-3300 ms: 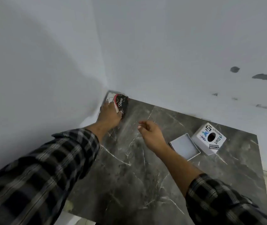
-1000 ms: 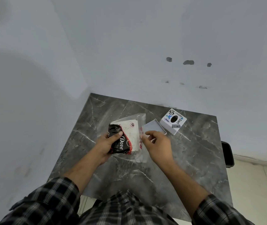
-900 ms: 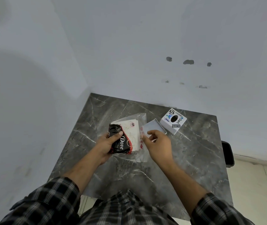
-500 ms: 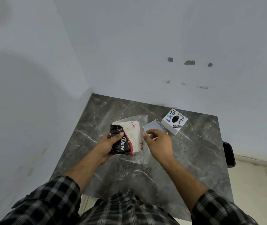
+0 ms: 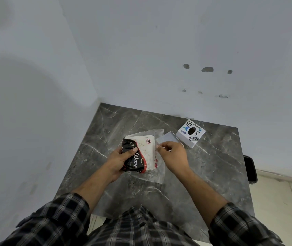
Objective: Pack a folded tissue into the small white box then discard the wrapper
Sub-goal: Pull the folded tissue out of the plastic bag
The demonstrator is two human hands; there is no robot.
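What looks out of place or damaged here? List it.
On the marble table nothing is spilled or broken. The wall behind it is chipped: three dark gouges with smaller scuffs below. The sticker-covered box sits askew to the table edge.

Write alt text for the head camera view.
A person's left hand grips a black-and-red Dove tissue pack above a grey marble table while the right hand pinches its clear wrapper. Behind them lie an open white box and its stickered lid.

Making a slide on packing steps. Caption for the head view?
Left hand grips the tissue pack while right hand pinches its clear wrapper above the marble table.
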